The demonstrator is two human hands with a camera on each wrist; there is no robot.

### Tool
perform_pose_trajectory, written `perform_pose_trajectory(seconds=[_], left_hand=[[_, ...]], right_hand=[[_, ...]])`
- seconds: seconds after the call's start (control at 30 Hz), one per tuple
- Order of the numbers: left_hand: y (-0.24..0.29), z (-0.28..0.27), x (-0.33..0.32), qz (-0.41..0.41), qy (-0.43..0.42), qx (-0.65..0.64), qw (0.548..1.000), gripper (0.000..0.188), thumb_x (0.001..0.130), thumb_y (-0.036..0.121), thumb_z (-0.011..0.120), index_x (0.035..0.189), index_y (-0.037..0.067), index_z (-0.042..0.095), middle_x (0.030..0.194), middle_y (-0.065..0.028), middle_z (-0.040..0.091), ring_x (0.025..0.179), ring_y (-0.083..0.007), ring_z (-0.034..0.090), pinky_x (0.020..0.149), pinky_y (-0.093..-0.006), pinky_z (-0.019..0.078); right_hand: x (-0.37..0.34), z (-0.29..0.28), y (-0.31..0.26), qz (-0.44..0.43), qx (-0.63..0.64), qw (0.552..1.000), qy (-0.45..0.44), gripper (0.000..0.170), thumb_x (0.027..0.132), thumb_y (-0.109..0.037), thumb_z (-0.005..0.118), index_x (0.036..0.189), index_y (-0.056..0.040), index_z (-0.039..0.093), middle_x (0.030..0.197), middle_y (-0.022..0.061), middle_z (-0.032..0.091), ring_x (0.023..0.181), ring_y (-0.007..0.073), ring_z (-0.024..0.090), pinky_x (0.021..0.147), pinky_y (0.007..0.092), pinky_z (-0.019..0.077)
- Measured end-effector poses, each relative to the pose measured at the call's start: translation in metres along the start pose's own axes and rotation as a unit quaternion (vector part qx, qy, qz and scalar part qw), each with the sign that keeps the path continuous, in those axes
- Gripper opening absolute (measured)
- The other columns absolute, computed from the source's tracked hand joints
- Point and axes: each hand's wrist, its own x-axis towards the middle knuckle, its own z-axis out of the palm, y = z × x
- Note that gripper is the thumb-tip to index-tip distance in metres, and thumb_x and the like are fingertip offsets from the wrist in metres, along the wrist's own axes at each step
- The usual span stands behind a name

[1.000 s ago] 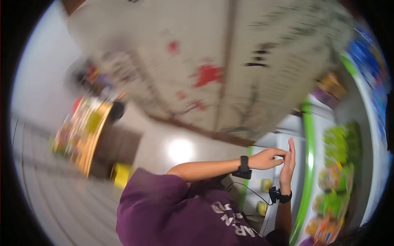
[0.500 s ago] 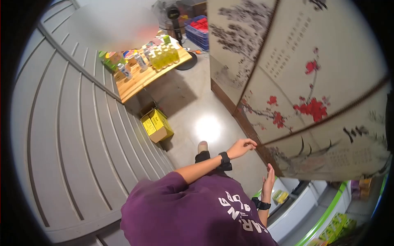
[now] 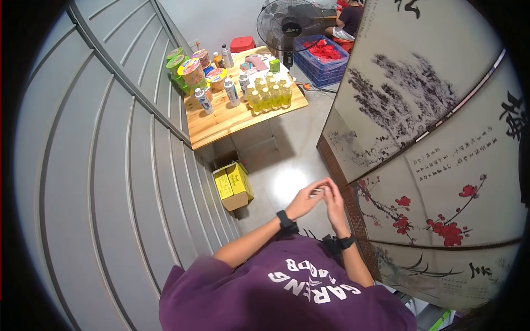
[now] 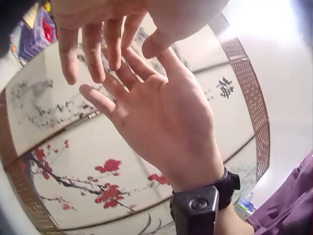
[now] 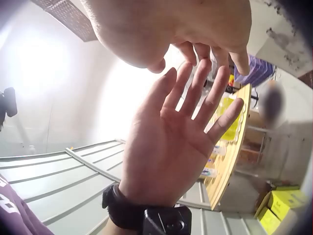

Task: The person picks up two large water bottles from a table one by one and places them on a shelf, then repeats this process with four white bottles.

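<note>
In front of the purple shirt, both hands are raised with their fingertips close together. My left hand holds nothing, its fingers loosely bent toward the right hand. My right hand is also bare, fingers extended upward. Seen in the left wrist view, the right palm faces the left fingers, which hang over it. The right wrist view shows the left palm with its fingers spread. Black straps with small cameras sit on both wrists.
Ahead stands a wooden table with yellow-liquid bottles and several instant noodle cups. A yellow carton lies below it. A folding screen flanks the right, a grey panelled wall the left. Behind are a fan, a blue crate and a seated person.
The view has swung from the shelves at the right round to the table and screen. The hands, together at first, parted and have come close together again.
</note>
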Motion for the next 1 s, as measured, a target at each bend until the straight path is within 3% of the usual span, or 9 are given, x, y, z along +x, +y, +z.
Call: perform_pose_trajectory(seconds=[0.13, 0.23, 0.37, 0.5, 0.53, 0.67, 0.8, 0.97, 1.0], left_hand=[[0.002, -0.062, -0.005, -0.001, 0.083, 0.036, 0.996, 0.045, 0.098, 0.011, 0.057, 0.141, 0.005, 0.048, 0.129, -0.0104, 0.06, 0.117, -0.0171, 0.057, 0.095, -0.0298, 0.0477], [-0.003, -0.089, -0.014, -0.069, 0.174, -0.05, 0.981, 0.045, 0.097, 0.009, 0.057, 0.141, 0.006, 0.048, 0.13, -0.0106, 0.059, 0.118, -0.0171, 0.057, 0.094, -0.0289, 0.0487], [-0.016, -0.113, -0.012, -0.027, 0.291, -0.082, 0.953, 0.044, 0.097, 0.007, 0.055, 0.14, 0.002, 0.047, 0.133, -0.0114, 0.056, 0.12, -0.0208, 0.056, 0.1, -0.0319, 0.0457], [-0.035, -0.137, 0.018, -0.029, 0.352, -0.117, 0.928, 0.048, 0.098, 0.005, 0.053, 0.144, 0.001, 0.04, 0.138, -0.0155, 0.05, 0.123, -0.022, 0.054, 0.102, -0.0313, 0.0444], [-0.039, -0.145, 0.03, -0.002, 0.351, -0.07, 0.934, 0.05, 0.098, 0.003, 0.051, 0.146, 0.002, 0.037, 0.139, -0.0167, 0.049, 0.123, -0.0224, 0.054, 0.101, -0.0314, 0.0445], [-0.029, -0.181, 0.083, -0.022, 0.366, -0.027, 0.93, 0.052, 0.098, 0.0, 0.048, 0.147, 0.001, 0.034, 0.14, -0.0161, 0.048, 0.123, -0.0232, 0.054, 0.102, -0.0328, 0.0456], [-0.004, -0.227, 0.136, -0.017, 0.387, -0.058, 0.92, 0.049, 0.1, 0.005, 0.046, 0.148, 0.0, 0.034, 0.141, -0.0132, 0.049, 0.121, -0.0194, 0.055, 0.101, -0.0307, 0.0455], [0.007, -0.286, 0.196, -0.03, 0.41, -0.008, 0.912, 0.046, 0.1, 0.001, 0.046, 0.145, -0.002, 0.037, 0.139, -0.0139, 0.051, 0.121, -0.0204, 0.055, 0.1, -0.0307, 0.0461], [0.009, -0.292, 0.206, -0.033, 0.427, -0.003, 0.903, 0.045, 0.1, 0.004, 0.046, 0.145, -0.003, 0.038, 0.138, -0.0143, 0.052, 0.121, -0.0197, 0.055, 0.102, -0.0305, 0.0446]], right_hand=[[0.044, 0.054, -0.002, 0.035, 0.012, 0.993, -0.111, 0.046, 0.104, -0.026, 0.048, 0.144, -0.0036, 0.043, 0.141, 0.0095, 0.05, 0.131, 0.0181, 0.045, 0.109, 0.0311, 0.035], [0.074, 0.086, -0.003, 0.057, 0.007, 0.979, -0.195, 0.047, 0.104, -0.026, 0.049, 0.144, -0.0034, 0.042, 0.142, 0.0099, 0.049, 0.131, 0.0182, 0.045, 0.109, 0.0312, 0.0348], [0.111, 0.122, 0.0, 0.072, 0.032, 0.956, -0.284, 0.049, 0.103, -0.027, 0.05, 0.146, -0.0033, 0.04, 0.14, 0.0101, 0.05, 0.128, 0.0191, 0.048, 0.107, 0.0322, 0.0366], [0.152, 0.146, 0.003, 0.072, 0.025, 0.943, -0.323, 0.054, 0.103, -0.026, 0.051, 0.149, -0.0036, 0.034, 0.141, 0.0116, 0.048, 0.128, 0.0188, 0.047, 0.107, 0.0319, 0.0361], [0.164, 0.151, -0.005, 0.08, 0.036, 0.939, -0.333, 0.055, 0.102, -0.025, 0.051, 0.15, -0.0031, 0.033, 0.139, 0.0121, 0.049, 0.125, 0.0182, 0.048, 0.106, 0.0315, 0.0374], [0.237, 0.175, 0.019, -0.071, -0.005, 0.951, -0.302, 0.056, 0.099, -0.023, 0.058, 0.146, 0.0005, 0.037, 0.12, 0.0079, 0.055, 0.098, 0.0117, 0.057, 0.086, 0.0252, 0.0467], [0.315, 0.198, -0.004, 0.0, 0.04, 0.928, -0.371, 0.056, 0.099, -0.021, 0.058, 0.146, 0.0019, 0.037, 0.115, 0.0072, 0.057, 0.096, 0.0111, 0.057, 0.084, 0.0252, 0.0478], [0.397, 0.24, 0.011, 0.027, 0.115, 0.918, -0.378, 0.058, 0.096, -0.014, 0.06, 0.146, 0.0026, 0.035, 0.114, 0.0066, 0.058, 0.092, 0.0091, 0.058, 0.081, 0.0234, 0.049], [0.409, 0.246, 0.004, 0.054, 0.109, 0.912, -0.392, 0.058, 0.097, -0.014, 0.059, 0.147, 0.0017, 0.034, 0.118, 0.0066, 0.057, 0.1, 0.0099, 0.056, 0.086, 0.0244, 0.047]])
